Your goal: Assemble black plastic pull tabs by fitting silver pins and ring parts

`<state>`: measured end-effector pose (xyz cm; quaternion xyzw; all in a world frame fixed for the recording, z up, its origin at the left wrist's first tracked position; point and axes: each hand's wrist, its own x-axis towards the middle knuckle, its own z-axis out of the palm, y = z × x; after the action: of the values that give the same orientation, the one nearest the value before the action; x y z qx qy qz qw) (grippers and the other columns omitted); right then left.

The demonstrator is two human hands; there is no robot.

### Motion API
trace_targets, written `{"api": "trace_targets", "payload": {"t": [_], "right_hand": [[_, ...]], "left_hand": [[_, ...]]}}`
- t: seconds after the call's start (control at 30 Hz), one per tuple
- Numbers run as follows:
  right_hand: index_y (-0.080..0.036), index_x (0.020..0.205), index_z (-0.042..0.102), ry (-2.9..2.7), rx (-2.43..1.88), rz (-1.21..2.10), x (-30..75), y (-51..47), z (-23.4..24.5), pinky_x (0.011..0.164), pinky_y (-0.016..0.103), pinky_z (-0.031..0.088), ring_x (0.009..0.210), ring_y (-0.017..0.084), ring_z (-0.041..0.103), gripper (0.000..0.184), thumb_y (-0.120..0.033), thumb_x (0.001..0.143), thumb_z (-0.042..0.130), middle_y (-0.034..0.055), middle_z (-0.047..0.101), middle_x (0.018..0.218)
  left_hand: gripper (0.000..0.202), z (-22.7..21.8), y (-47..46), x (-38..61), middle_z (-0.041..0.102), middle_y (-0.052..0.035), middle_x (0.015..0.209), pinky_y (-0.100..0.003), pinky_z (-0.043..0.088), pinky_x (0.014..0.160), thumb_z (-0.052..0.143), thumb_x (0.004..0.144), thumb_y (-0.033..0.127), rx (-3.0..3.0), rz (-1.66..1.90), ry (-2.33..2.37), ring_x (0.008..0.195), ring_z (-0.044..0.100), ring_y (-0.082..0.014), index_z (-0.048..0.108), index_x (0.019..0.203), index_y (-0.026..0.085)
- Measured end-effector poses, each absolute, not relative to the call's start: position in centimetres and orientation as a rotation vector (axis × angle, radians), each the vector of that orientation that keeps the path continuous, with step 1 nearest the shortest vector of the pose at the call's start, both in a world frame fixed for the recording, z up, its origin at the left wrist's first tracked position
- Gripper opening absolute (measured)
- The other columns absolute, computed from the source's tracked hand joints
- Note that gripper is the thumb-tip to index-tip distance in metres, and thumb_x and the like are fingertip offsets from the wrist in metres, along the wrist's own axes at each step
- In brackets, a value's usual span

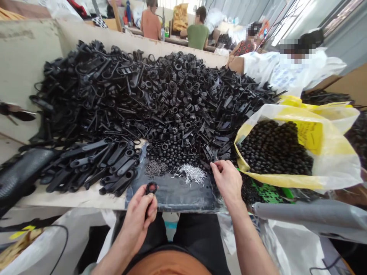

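My left hand [141, 211] is closed around a black plastic part with a ring-shaped end [151, 187], held over the front edge of the dark work mat [172, 194]. The ring faces up above my thumb; the rest of the part is mostly hidden in my fingers. My right hand [228, 180] pinches with thumb and forefinger at the front of the flat black pieces [210, 153]. What lies between those fingertips is too small to name. Between my hands are a pile of silver pins [192, 174], a heap of small brownish pins [155, 168] and small black beads [172, 153].
A large heap of black plastic parts [114, 88] fills the back of the table. Long black handles [114, 162] lie at left. An open yellow-and-white sack [329, 179] of black beads stands at right, above a green basket [269, 193]. Several people sit beyond the back board.
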<state>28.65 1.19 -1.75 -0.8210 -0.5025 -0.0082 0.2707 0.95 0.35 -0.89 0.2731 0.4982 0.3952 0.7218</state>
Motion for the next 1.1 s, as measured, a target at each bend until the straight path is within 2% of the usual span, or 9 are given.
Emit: {"api": "trace_targets", "payload": {"t": [0.17,0.3,0.37,0.53,0.73,0.87,0.93,1.03,1.1], "right_hand": [[-0.020,0.090,0.073,-1.353,-2.206,-0.145,28.7,2.6,0.5,0.063,0.029,0.034,0.076,0.017,0.058,0.029,-0.039,0.098,0.053,0.0054,0.068,0.097],[-0.019,0.091,0.072,-1.343,-2.101,-0.264,28.7,2.4,3.4,0.067,0.030,0.040,0.070,0.017,0.059,0.025,-0.037,0.098,0.055,0.0064,0.071,0.096],[-0.020,0.090,0.071,-1.526,-1.950,-0.090,27.9,1.2,4.5,0.067,0.029,0.043,0.068,0.017,0.060,0.024,-0.037,0.099,0.056,0.0042,0.072,0.089],[-0.025,0.090,0.070,-2.130,-1.510,0.793,24.6,-1.9,5.0,0.064,0.023,0.045,0.070,0.014,0.065,0.022,-0.031,0.104,0.054,-0.0017,0.070,0.081],[-0.024,0.091,0.071,-2.258,-1.411,0.992,22.3,-0.3,3.5,0.069,0.025,0.044,0.078,0.015,0.065,0.018,-0.027,0.103,0.057,-0.0004,0.070,0.086],[-0.026,0.103,0.074,-2.008,-1.420,0.978,21.0,0.7,1.8,0.069,0.026,0.047,0.074,0.016,0.063,0.013,-0.029,0.098,0.062,0.0014,0.072,0.095],[-0.024,0.109,0.073,-1.705,-1.525,0.906,19.6,0.2,0.2,0.062,0.027,0.048,0.064,0.015,0.058,0.022,-0.038,0.093,0.067,0.0030,0.073,0.094],[-0.020,0.099,0.073,-1.191,-1.579,0.959,16.9,-1.2,-2.4,0.057,0.027,0.050,0.059,0.014,0.057,0.035,-0.051,0.084,0.074,0.0044,0.073,0.086],[-0.019,0.095,0.074,-0.907,-1.505,1.094,15.3,-2.2,-3.8,0.059,0.027,0.055,0.064,0.017,0.064,0.042,-0.056,0.077,0.080,0.0061,0.075,0.088]], "left_hand": [[0.048,-0.8,0.8,1.8,0.060,0.0054,0.071,-0.019,0.033,0.054,0.076,0.084,0.051,0.709,0.807,1.037,0.054,0.041,-0.0064,0.055,0.115,0.021],[0.052,-0.6,1.3,1.8,0.064,0.0023,0.078,-0.022,0.038,0.062,0.077,0.083,0.048,0.662,0.798,1.019,0.062,0.048,-0.0091,0.057,0.120,0.018],[0.049,-0.4,1.6,1.6,0.065,0.0013,0.078,-0.023,0.039,0.064,0.077,0.082,0.043,0.606,0.804,1.004,0.063,0.050,-0.0100,0.058,0.120,0.017],[0.038,-0.4,1.6,1.0,0.071,-0.0068,0.088,-0.028,0.042,0.071,0.065,0.084,0.035,0.476,0.741,0.837,0.070,0.058,-0.0146,0.056,0.115,0.015],[0.030,-0.6,0.6,0.9,0.068,-0.0026,0.092,-0.028,0.042,0.086,0.071,0.083,0.027,0.541,0.702,0.824,0.083,0.058,-0.0144,0.062,0.110,0.018],[0.036,-0.6,0.1,1.2,0.065,0.0005,0.094,-0.025,0.042,0.076,0.081,0.082,0.031,0.594,0.758,0.845,0.073,0.054,-0.0098,0.067,0.113,0.020],[0.036,-0.5,0.1,1.7,0.067,-0.0011,0.102,-0.025,0.044,0.079,0.082,0.082,0.034,0.520,0.893,0.841,0.078,0.057,-0.0105,0.067,0.112,0.020],[0.036,-0.4,0.1,3.0,0.068,-0.0025,0.110,-0.026,0.046,0.092,0.085,0.080,0.035,0.360,1.121,0.870,0.096,0.062,-0.0138,0.066,0.107,0.021],[0.037,-0.6,0.0,4.0,0.068,-0.0019,0.105,-0.026,0.047,0.092,0.087,0.077,0.036,0.325,1.188,0.910,0.096,0.061,-0.0140,0.065,0.104,0.021]]}}
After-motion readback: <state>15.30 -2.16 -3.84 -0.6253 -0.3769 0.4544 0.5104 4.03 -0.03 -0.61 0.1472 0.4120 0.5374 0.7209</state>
